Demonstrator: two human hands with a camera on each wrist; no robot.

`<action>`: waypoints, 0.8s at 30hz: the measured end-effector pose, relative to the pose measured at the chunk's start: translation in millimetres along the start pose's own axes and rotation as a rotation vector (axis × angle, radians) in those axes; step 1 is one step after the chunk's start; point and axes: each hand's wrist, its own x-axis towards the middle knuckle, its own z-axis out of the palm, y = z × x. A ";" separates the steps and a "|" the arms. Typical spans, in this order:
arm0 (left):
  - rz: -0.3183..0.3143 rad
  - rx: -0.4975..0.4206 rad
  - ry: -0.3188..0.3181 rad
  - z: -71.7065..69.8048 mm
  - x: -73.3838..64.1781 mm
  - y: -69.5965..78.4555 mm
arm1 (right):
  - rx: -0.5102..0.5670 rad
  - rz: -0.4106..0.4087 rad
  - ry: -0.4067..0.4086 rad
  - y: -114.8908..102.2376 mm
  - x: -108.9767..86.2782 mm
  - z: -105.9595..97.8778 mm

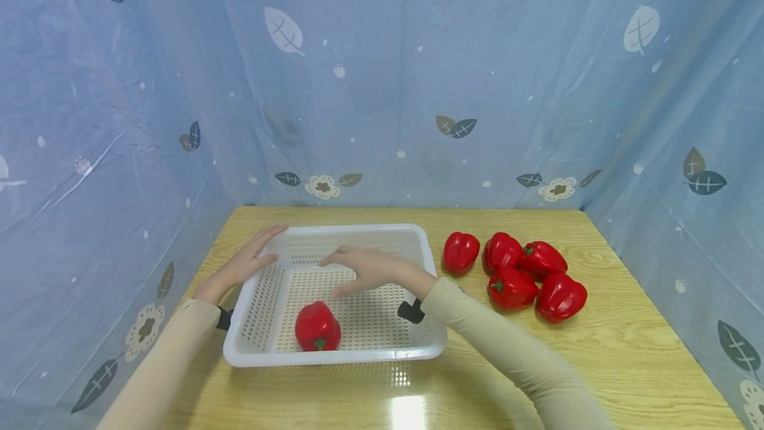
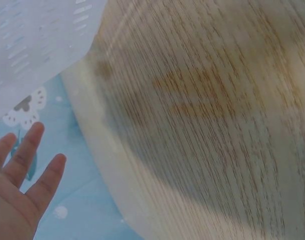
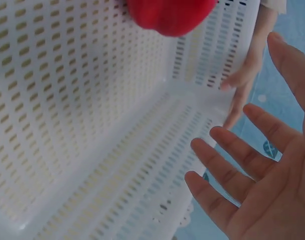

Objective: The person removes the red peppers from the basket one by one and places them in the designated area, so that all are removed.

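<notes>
A white perforated plastic basket (image 1: 382, 354) stands on the table, and one red bell pepper (image 1: 318, 327) lies in its near left part. My left hand (image 1: 247, 263) is at the basket's left rim, fingers along the outer side and thumb at the edge. In the left wrist view, the fingers (image 2: 26, 157) of that hand are spread and nearly straight. Over the basket's middle hovers my right hand (image 1: 373, 267), holding nothing. The right wrist view shows its fingers (image 3: 232, 165) extended and apart, with part of the bell pepper (image 3: 170, 15) at the top.
Several more red bell peppers (image 1: 513, 288) lie in a group on the wooden table (image 1: 633, 350), right of the basket. A blue patterned curtain (image 1: 382, 85) encloses the table at the back and both sides.
</notes>
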 end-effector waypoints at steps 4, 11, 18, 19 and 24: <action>-0.004 0.001 -0.001 0.1 -0.4 0.0 | 0.039 -0.011 -0.053 -3.0 4.7 6.6; -0.009 0.007 0.001 0.5 0.5 -1.0 | 0.052 -0.028 -0.117 -7.6 11.1 18.7; 0.000 -0.013 -0.002 0.1 0.9 -0.9 | 0.071 -0.055 -0.145 -12.2 16.6 27.5; -0.006 -0.013 -0.004 0.0 0.8 -1.1 | 0.070 -0.054 -0.150 -12.9 17.1 28.5; -0.021 -0.005 -0.006 -0.6 -0.6 5.1 | 0.086 -0.046 -0.179 -16.1 19.9 34.3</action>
